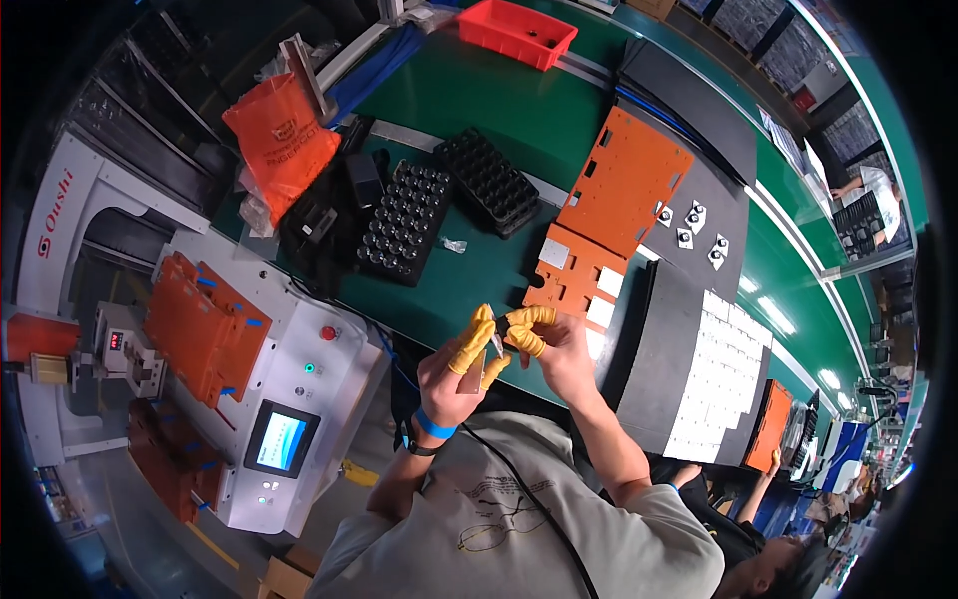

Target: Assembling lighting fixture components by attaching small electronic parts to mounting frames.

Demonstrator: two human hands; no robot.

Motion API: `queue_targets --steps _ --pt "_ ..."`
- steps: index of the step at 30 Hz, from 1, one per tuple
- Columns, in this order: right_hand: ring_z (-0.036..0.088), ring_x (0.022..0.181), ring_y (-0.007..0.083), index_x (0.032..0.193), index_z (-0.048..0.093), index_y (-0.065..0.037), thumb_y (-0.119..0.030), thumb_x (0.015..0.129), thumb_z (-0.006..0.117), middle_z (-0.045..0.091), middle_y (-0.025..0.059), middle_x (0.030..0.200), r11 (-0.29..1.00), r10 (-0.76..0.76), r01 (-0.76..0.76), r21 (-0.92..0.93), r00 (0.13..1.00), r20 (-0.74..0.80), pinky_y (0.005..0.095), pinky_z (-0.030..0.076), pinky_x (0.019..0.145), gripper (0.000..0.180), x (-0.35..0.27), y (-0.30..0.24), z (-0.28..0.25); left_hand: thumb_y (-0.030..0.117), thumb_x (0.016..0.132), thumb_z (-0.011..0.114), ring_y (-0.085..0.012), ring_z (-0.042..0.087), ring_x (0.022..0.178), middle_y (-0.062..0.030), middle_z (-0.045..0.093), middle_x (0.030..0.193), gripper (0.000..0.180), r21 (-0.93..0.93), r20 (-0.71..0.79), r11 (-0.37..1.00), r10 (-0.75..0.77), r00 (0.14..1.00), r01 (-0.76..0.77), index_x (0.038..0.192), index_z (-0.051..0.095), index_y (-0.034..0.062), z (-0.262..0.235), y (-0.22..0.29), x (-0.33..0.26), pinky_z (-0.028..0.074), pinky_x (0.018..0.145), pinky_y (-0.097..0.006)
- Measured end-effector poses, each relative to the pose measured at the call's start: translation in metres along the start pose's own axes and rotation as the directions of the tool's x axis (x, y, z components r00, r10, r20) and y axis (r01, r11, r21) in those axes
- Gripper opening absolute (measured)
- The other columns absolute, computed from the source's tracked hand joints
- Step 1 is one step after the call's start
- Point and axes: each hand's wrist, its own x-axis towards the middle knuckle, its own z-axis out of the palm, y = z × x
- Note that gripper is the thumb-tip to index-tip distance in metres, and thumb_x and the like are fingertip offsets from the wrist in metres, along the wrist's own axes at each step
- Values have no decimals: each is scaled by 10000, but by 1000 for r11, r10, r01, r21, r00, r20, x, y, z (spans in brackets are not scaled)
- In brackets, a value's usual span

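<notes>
From here I see yellow finger cots (pixel 471 345) on the left hand (pixel 447 387) and right hand (pixel 567 357), a blue wristband (pixel 434 426), a black watch strap (pixel 423 450), and a pale grey, printed, short-sleeved T-shirt (pixel 429 524).

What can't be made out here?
Head view:
Small part between left hand and right hand: shape mostly covered by yellow finger cots.
Dark bits in red bin: too small to identify.
Co-worker, lower right: partly cut off by lower edge.

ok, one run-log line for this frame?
left hand: holding small part | right hand: touching same part | ahead: orange plate, black trays
</notes>
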Motion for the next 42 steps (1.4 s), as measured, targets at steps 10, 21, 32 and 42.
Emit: queue_targets --steps 10,21,32,42 --pt "686 766 177 1006 661 75 -79 879 735 688 111 875 982 11 -30 -186 995 -102 312 541 704 212 -11 -20 17 -59 736 800 -289 724 943 -178 679 1203 498 -50 -14 998 -39 999 38 1203 630 -19 4 -3 -13 596 756 -325" --pt "643 667 284 1073 669 77 -236 853 740 619 160 840 711 -232 215 -669 971 66 388 506 610 390 -5 -7 -3 34 711 843 -292 686 997 -135 676 1189 497 20 24 990 -140 990 139 1173 660 23 17 -6 0 572 851 -363" --pt "620 783 344 884 700 55 -156 803 716 594 149 889 495 -137 343 -798 938 318 446 517 674 227 9 14 -43 21 753 780 -283 651 764 -106 644 968 353 -34 409 929 -324 853 369 1098 713 11 12 -19 9 531 687 -350" --pt "630 800 366 867 674 48 -101 817 686 606 181 877 497 -158 69 -865 987 -12 436 510 709 157 14 22 -91 82 779 814 -160 643 694 -116 666 814 218 -175 368 725 -579 727 666 911 722 -64 81 -85 17 486 616 -297"
